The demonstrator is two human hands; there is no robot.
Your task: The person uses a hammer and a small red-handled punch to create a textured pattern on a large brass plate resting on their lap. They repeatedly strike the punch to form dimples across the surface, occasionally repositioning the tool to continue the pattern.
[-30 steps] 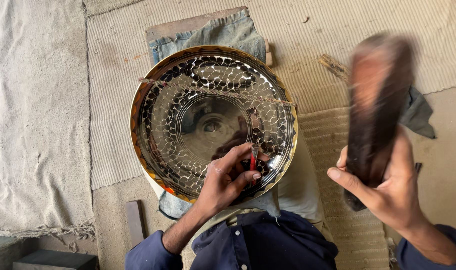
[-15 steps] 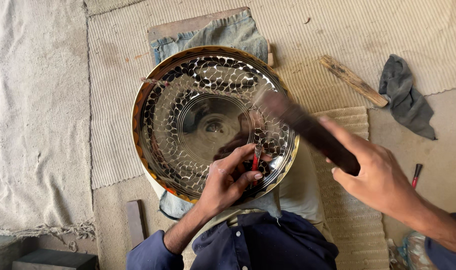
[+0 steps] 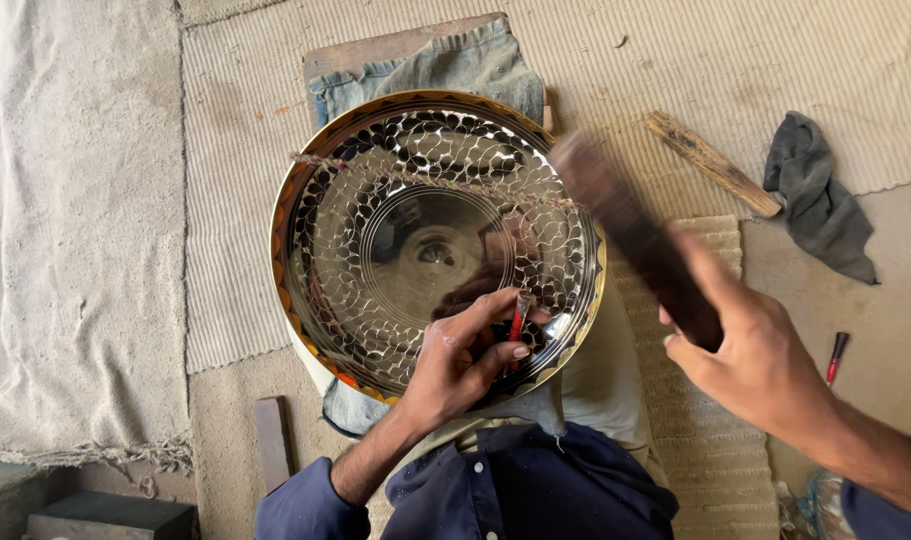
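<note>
L hand [image 3: 460,365] pinched tight on small red-handled punch [image 3: 518,317], tip set on near-right part of patterned round metal tray [image 3: 305,200]. Tray lies on denim cloth [image 3: 455,65] over person's lap, floor mat [image 3: 775,50] beneath. Punch stands near upright, long axis slightly tilted, top end toward camera, just right of L fingers. R hand [image 3: 760,365] clamped round dark wooden mallet [image 3: 630,235], blurred. Mallet axis diagonal: grip lower-right, head upper-left, above tray's right rim. Punch lies left + slightly below R hand; L hand nearer punch.
</note>
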